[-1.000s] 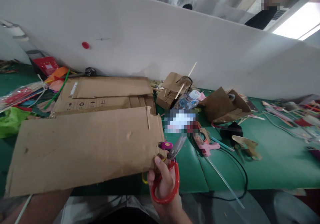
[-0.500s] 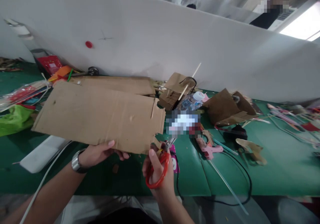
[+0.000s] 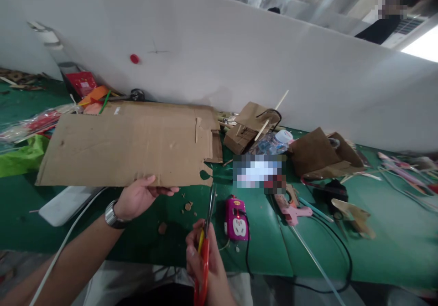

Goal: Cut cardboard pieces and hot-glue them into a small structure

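My left hand (image 3: 140, 197) grips the near edge of a large flat piece of cardboard (image 3: 130, 148), thumb on top and fingers beneath. Its right end is ragged, with notches and a small hole near the lower corner. In my right hand (image 3: 205, 251) is a pair of scissors (image 3: 209, 215) with red and yellow handles. The blades point away from me, and their tips lie just below the cardboard's lower right corner. Small cardboard scraps (image 3: 188, 205) are on the green table under the sheet.
A purple power strip (image 3: 237, 219) with a black cable lies right of the scissors. Beyond it are a pink glue gun (image 3: 290, 210), a plastic bottle (image 3: 272, 142) and a brown cardboard box (image 3: 315, 153). A white box-like object (image 3: 66, 205) lies at left, near a white cable.
The scissors have drawn back toward me, away from the cardboard's torn right end, and turned upright. The cardboard has tilted flatter and shifted slightly left. The power strip is now uncovered.
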Available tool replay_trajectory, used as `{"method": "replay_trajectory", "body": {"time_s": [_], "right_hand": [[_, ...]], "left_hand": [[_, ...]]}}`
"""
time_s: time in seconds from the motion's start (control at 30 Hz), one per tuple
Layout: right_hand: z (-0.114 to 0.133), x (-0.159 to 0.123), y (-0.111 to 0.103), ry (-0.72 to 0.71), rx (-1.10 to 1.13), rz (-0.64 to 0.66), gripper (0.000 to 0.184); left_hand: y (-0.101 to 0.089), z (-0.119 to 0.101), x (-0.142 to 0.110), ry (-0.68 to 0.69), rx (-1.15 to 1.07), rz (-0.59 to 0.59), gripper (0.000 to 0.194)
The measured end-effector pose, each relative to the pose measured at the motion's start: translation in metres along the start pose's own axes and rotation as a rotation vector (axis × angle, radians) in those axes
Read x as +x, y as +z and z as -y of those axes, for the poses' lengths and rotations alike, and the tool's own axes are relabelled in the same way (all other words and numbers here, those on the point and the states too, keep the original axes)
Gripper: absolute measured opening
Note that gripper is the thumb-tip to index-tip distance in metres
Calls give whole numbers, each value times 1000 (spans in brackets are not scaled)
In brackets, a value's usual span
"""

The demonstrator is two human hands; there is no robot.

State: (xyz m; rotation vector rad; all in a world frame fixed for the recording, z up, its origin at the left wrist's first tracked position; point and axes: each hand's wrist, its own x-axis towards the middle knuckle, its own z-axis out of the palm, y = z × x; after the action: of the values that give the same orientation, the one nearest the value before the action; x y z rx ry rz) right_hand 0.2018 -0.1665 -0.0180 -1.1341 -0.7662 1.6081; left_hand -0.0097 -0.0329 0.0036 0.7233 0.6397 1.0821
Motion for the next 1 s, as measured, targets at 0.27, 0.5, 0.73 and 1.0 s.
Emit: {"method": "replay_trajectory", "body": {"time_s": [0.27, 0.5, 0.73, 1.0], "right_hand": [[-7, 2, -6, 2, -23, 293, 58], [4, 4, -6, -21, -95, 328, 61], [24, 9, 7, 86, -9, 244, 59], [32, 16, 12, 329, 154, 83, 68]], "left_hand": [[-10, 6, 4, 51, -55, 19, 35], [-11, 9, 5, 17, -13, 37, 35], [-5, 11, 2, -50, 30, 52, 36], [-2, 12, 0, -67, 53, 72, 38]]}}
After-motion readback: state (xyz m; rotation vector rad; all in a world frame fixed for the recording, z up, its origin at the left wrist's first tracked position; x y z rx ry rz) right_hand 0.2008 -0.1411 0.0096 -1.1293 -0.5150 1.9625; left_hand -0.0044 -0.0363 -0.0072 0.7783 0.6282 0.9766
